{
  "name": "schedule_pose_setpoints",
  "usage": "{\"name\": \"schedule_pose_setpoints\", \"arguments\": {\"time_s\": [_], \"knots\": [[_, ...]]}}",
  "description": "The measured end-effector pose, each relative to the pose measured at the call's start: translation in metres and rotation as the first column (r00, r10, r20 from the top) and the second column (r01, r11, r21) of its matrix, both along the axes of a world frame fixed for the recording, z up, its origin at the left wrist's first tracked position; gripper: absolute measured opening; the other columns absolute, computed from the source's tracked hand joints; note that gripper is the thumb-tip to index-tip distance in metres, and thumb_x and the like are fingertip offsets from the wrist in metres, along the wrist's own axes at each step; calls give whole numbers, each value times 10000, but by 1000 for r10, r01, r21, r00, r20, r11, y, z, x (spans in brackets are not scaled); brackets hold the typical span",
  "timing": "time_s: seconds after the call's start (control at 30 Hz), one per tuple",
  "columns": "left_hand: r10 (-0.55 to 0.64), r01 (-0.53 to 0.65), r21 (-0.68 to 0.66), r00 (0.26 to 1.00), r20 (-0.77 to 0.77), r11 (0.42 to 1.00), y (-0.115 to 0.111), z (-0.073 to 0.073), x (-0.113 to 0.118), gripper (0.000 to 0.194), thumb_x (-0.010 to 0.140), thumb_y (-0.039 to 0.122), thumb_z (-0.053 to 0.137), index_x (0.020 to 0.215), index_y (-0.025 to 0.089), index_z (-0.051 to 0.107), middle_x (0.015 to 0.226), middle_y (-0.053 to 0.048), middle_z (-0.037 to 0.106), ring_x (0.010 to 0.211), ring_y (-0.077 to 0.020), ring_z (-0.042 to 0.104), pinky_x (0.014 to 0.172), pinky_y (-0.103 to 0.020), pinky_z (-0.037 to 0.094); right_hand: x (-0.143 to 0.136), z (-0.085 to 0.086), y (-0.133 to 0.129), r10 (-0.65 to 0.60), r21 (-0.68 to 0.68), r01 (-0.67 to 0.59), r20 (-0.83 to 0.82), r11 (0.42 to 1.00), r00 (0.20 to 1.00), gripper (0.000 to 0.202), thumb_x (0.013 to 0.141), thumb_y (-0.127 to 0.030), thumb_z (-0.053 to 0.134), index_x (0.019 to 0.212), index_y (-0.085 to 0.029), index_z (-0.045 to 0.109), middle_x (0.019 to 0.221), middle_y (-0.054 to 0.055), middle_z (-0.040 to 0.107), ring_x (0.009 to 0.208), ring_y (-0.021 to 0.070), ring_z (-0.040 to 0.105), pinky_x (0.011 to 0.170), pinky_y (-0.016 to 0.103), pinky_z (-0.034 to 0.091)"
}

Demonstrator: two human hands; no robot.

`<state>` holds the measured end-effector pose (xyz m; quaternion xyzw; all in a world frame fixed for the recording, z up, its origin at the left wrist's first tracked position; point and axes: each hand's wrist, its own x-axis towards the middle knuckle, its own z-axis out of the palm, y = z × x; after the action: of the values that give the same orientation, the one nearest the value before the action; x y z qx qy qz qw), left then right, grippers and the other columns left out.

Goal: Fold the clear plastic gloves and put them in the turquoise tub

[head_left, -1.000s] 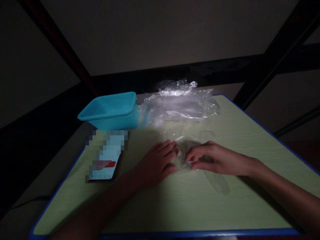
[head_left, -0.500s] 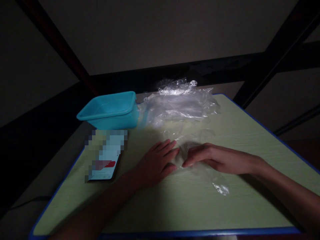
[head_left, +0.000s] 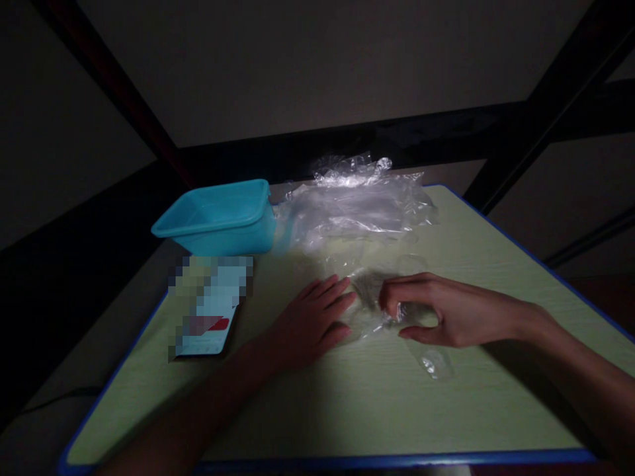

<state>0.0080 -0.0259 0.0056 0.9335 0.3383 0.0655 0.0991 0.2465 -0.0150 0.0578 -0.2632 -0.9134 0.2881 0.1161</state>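
A thin, clear plastic disposable glove (head_left: 370,324) lies crumpled on the table between my hands. My left hand (head_left: 312,320) rests flat with its fingers stretched out over the glove's left edge. Above the glove's right part is my right hand (head_left: 441,311), its fingers bent and its thumb held apart from them. The bent fingertips are at the film; whether they press on it I cannot tell. One rounded end of the glove shows below my right thumb. Behind it lies a loose pile of similar clear plastic gloves (head_left: 357,208).
A turquoise plastic basin (head_left: 223,241) stands at the back left of the pale table (head_left: 377,416), which has a blue edge. In front of the basin lies a phone (head_left: 213,324) with its screen lit, partly pixelated. A dark wall rail runs behind the table.
My right hand has moved a little to the right, and its thumb has parted from the fingers. The film under it has shifted slightly. My left hand has stayed in place.
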Motion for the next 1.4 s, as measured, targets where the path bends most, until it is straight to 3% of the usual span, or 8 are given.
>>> {"name": "schedule_pose_setpoints", "arguments": {"time_s": [0.3,0.57,0.7,0.9,1.03,1.2,1.4], "knots": [[3,-3,-5,1000,-9,1000,0,-1,0,489,899,358,432,1342,163,364,1457,-103,318,1352,-250,245,1082,-451,246,8,2,2,-55,-5,55,-16,998,998,249,723,-77,514,945,-186,537,889,32,604,797,156,563,692,277,434],[1,-1,-7,1000,-31,1000,0,1,1,486,900,347,429,1334,133,383,1459,-121,307,1354,-262,238,1080,-453,250,12,12,2,-29,-42,26,-82,999,996,159,761,-97,537,901,-164,567,864,41,583,765,143,545,695,287,429],[5,-5,-7,1000,-31,1000,0,2,1,480,897,333,434,1332,135,389,1457,-121,310,1351,-262,249,1085,-449,244,16,14,1,-19,-142,6,-90,990,996,134,785,-129,541,907,-156,589,830,38,593,692,121,538,651,273,434],[-14,15,27,1000,-15,1000,-1,1,0,459,898,319,431,1315,130,402,1442,-133,336,1343,-264,267,1070,-461,272,16,11,2,99,-356,-120,-76,927,992,123,835,-175,528,856,-112,632,775,53,631,716,123,574,649,248,460],[-79,70,137,995,62,988,-2,0,-2,404,904,282,417,1265,104,449,1401,-164,393,1320,-263,312,1051,-448,310,16,10,3,186,-472,-199,-74,859,980,145,819,-176,562,867,-68,647,770,83,650,718,133,595,663,252,480],[-179,126,270,967,181,954,-6,2,0,319,913,245,395,1184,117,503,1334,-164,468,1272,-245,382,1035,-436,336,16,10,1,224,-568,-205,-38,797,974,149,802,-154,584,887,-52,651,787,100,648,734,146,610,675,262,500],[-324,283,178,902,283,942,-16,7,4,224,886,181,409,1011,127,587,1205,-133,573,1118,-207,506,958,-367,413,15,11,1,235,-604,-187,1,775,972,144,809,-131,568,897,-43,639,790,101,635,756,153,612,693,269,502]]}}
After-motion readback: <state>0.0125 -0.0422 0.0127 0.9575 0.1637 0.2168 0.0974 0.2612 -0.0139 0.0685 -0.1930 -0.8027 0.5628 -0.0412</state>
